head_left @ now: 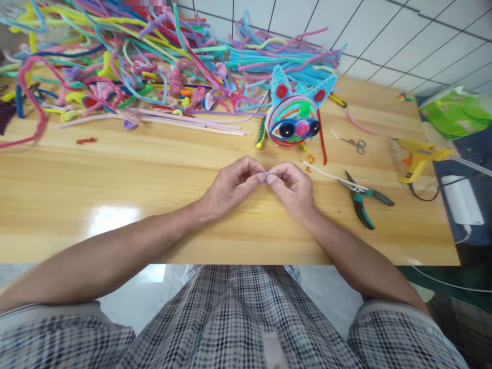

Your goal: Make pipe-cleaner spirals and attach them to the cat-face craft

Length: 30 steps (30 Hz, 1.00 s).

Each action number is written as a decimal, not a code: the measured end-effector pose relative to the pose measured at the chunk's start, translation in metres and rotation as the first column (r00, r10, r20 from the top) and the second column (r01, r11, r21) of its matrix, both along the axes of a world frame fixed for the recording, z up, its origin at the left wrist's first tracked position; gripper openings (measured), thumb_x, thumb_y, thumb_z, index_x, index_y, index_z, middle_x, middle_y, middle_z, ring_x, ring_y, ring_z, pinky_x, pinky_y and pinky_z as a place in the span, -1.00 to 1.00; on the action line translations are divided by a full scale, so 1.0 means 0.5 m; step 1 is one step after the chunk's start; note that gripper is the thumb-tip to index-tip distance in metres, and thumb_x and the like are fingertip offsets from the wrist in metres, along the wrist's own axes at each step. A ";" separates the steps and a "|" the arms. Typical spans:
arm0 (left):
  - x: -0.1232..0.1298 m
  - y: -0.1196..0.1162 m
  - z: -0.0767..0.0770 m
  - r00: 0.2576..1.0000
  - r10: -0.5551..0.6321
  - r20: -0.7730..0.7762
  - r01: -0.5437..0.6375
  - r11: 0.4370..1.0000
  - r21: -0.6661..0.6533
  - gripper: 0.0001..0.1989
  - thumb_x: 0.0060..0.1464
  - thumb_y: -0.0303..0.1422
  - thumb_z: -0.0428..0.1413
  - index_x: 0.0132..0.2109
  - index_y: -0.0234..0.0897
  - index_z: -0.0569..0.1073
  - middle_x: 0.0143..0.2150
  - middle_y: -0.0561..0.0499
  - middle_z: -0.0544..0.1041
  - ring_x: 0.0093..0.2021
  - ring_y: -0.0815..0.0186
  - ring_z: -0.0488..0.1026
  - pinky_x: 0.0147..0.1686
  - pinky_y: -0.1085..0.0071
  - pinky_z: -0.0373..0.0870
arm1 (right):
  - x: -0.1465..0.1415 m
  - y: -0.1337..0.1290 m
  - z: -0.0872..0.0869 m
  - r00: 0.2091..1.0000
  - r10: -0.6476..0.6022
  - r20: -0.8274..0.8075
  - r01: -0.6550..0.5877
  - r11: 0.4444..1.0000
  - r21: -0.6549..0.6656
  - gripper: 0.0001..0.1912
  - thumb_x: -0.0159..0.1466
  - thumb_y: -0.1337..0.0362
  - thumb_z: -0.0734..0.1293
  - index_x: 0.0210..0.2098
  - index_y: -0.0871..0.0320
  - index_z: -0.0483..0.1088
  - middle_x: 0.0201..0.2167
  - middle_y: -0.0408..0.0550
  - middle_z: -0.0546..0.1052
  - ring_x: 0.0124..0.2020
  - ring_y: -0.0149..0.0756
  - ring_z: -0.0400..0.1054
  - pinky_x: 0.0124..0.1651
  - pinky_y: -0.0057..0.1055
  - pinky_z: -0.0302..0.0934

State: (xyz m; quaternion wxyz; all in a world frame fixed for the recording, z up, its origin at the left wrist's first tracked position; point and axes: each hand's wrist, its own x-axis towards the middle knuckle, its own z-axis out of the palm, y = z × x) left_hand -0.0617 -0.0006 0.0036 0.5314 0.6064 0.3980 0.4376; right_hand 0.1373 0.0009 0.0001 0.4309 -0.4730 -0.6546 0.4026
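Observation:
My left hand and my right hand meet over the middle of the wooden table. Thumbs and fingertips of both pinch a small purple piece of pipe cleaner, mostly covered by the fingers. Just beyond my right hand stands a colourful animal head made of coiled pipe cleaners, with blue ears, black eyes and a pink nose. A pale pipe cleaner reaches from near my right hand to the green-handled pliers, which lie with their handles spread.
Heaped pipe cleaners cover the back left. Pale pink stems lie before them. At right are small scissors, a yellow glue gun, a white power strip and a green packet. A tiled wall stands behind.

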 end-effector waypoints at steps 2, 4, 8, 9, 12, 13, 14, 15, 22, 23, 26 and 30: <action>0.000 0.001 0.002 1.000 -0.005 0.021 0.006 1.000 -0.019 -0.76 0.32 -0.14 0.26 -0.12 -0.24 0.53 -0.20 0.01 0.60 -0.23 0.31 0.47 -0.18 0.39 0.44 | 0.001 0.001 -0.001 0.999 -0.013 -0.046 0.011 0.999 -0.042 -0.77 0.36 0.09 0.47 -0.31 0.08 0.48 -0.47 -0.23 0.48 -0.46 -0.41 0.30 -0.37 -0.41 0.22; -0.001 0.002 0.003 1.000 -0.013 0.009 0.013 1.000 -0.027 -0.73 0.32 -0.12 0.27 -0.15 -0.23 0.52 -0.24 0.02 0.58 -0.26 0.32 0.44 -0.22 0.39 0.41 | 0.001 0.002 -0.002 0.997 -0.026 -0.075 0.020 0.996 -0.081 -0.71 0.35 0.01 0.49 -0.31 0.08 0.48 -0.49 -0.23 0.47 -0.47 -0.41 0.29 -0.39 -0.42 0.20; -0.001 0.004 0.004 0.999 -0.025 -0.020 0.025 0.999 -0.032 -0.68 0.31 -0.07 0.27 -0.23 -0.24 0.50 -0.34 0.05 0.51 -0.33 0.33 0.37 -0.29 0.40 0.35 | -0.001 0.004 0.001 0.989 -0.015 -0.144 -0.002 0.993 -0.121 -0.60 0.31 -0.13 0.52 -0.27 0.08 0.49 -0.45 -0.20 0.53 -0.44 -0.39 0.33 -0.35 -0.40 0.26; -0.001 0.005 0.004 0.999 -0.029 -0.021 0.028 0.999 -0.035 -0.67 0.30 -0.06 0.27 -0.23 -0.25 0.50 -0.35 0.06 0.50 -0.34 0.34 0.36 -0.29 0.39 0.34 | -0.002 0.005 0.001 0.987 -0.011 -0.160 -0.009 0.992 -0.124 -0.58 0.31 -0.14 0.52 -0.25 0.08 0.49 -0.43 -0.19 0.54 -0.44 -0.39 0.34 -0.35 -0.40 0.27; -0.001 0.005 0.005 0.999 -0.048 -0.025 0.047 0.998 -0.040 -0.65 0.29 -0.04 0.27 -0.24 -0.25 0.50 -0.37 0.06 0.49 -0.36 0.35 0.34 -0.31 0.40 0.32 | -0.003 0.005 0.003 0.988 0.000 -0.155 -0.019 0.992 -0.122 -0.62 0.31 -0.10 0.52 -0.26 0.08 0.50 -0.44 -0.20 0.54 -0.44 -0.39 0.34 -0.36 -0.41 0.25; -0.001 0.004 0.006 0.998 -0.054 -0.026 0.053 0.998 -0.037 -0.65 0.29 -0.05 0.27 -0.24 -0.25 0.50 -0.37 0.07 0.49 -0.36 0.35 0.33 -0.32 0.40 0.31 | -0.003 0.005 0.002 0.991 0.002 -0.135 -0.018 0.993 -0.119 -0.65 0.31 -0.06 0.52 -0.29 0.09 0.50 -0.46 -0.21 0.52 -0.45 -0.40 0.32 -0.37 -0.41 0.22; -0.001 0.004 0.007 0.998 -0.058 -0.026 0.058 0.998 -0.031 -0.65 0.29 -0.05 0.27 -0.25 -0.25 0.49 -0.37 0.06 0.49 -0.37 0.35 0.33 -0.32 0.40 0.31 | -0.002 0.005 0.002 0.994 0.003 -0.111 -0.015 0.993 -0.114 -0.68 0.33 -0.01 0.51 -0.31 0.09 0.49 -0.49 -0.22 0.49 -0.47 -0.40 0.30 -0.38 -0.41 0.19; -0.001 0.003 0.008 0.998 -0.060 -0.029 0.060 0.998 -0.025 -0.66 0.29 -0.06 0.27 -0.25 -0.25 0.49 -0.37 0.06 0.49 -0.37 0.35 0.33 -0.31 0.40 0.31 | -0.002 0.004 0.001 0.996 0.001 -0.088 -0.010 0.994 -0.106 -0.71 0.34 0.02 0.49 -0.32 0.09 0.49 -0.51 -0.23 0.47 -0.48 -0.40 0.29 -0.40 -0.41 0.16; -0.003 0.003 0.008 0.998 -0.051 -0.049 0.050 0.999 -0.013 -0.67 0.28 -0.07 0.27 -0.26 -0.24 0.49 -0.38 0.06 0.48 -0.37 0.35 0.31 -0.33 0.40 0.29 | 0.001 0.001 -0.003 0.998 0.000 -0.063 -0.007 0.995 -0.103 -0.74 0.36 0.05 0.46 -0.31 0.09 0.49 -0.50 -0.23 0.48 -0.47 -0.40 0.30 -0.38 -0.41 0.18; -0.003 0.003 0.007 0.998 -0.053 -0.040 0.052 0.999 -0.016 -0.67 0.28 -0.07 0.27 -0.26 -0.24 0.48 -0.38 0.07 0.48 -0.37 0.35 0.31 -0.33 0.40 0.28 | 0.002 0.002 -0.004 0.997 -0.001 -0.081 -0.008 0.993 -0.114 -0.73 0.36 0.03 0.47 -0.30 0.09 0.50 -0.49 -0.23 0.49 -0.46 -0.40 0.31 -0.37 -0.41 0.20; -0.003 0.005 0.005 0.999 -0.039 -0.018 0.039 0.998 -0.047 -0.67 0.29 -0.10 0.26 -0.29 -0.23 0.45 -0.41 0.09 0.41 -0.40 0.37 0.25 -0.37 0.40 0.23 | 0.003 0.005 -0.007 0.989 -0.016 -0.146 -0.003 0.992 -0.129 -0.65 0.37 -0.08 0.47 -0.24 0.07 0.50 -0.44 -0.21 0.52 -0.44 -0.38 0.36 -0.33 -0.38 0.29; -0.003 0.006 0.007 0.999 -0.038 -0.019 0.037 0.997 -0.061 -0.70 0.29 -0.14 0.25 -0.30 -0.24 0.44 -0.42 0.10 0.39 -0.41 0.38 0.23 -0.38 0.40 0.19 | 0.004 0.008 -0.005 0.989 -0.004 -0.150 -0.013 0.993 -0.114 -0.63 0.37 -0.10 0.47 -0.22 0.07 0.49 -0.44 -0.21 0.52 -0.43 -0.38 0.36 -0.33 -0.38 0.28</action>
